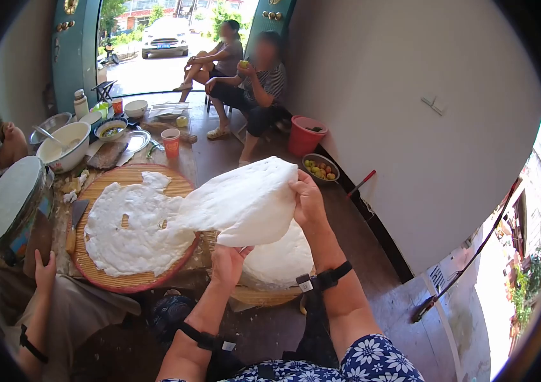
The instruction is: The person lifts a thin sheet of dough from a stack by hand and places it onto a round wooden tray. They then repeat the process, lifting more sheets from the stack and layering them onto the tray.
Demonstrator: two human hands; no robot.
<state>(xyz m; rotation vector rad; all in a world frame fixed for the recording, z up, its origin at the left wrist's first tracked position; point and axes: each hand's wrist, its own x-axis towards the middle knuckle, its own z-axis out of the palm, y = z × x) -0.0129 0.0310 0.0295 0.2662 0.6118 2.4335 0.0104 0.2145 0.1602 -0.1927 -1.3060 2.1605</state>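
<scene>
A wide, floppy sheet of white dough is lifted between my two hands. My right hand grips its right edge, fingers closed on it. Lower down, my left hand pinches the near edge, its fingertips partly hidden by the dough. The sheet's far left end lies against a flat, uneven dough round with a few holes, spread on a round woven mat. Under my hands another white dough round rests on a second mat, partly covered from view.
A co-worker's hand is at the left, near a scraper and a tilted round pan. Bowls and a paper cup stand behind the mat. Two people sit by the doorway, near a red bucket and a fruit bowl.
</scene>
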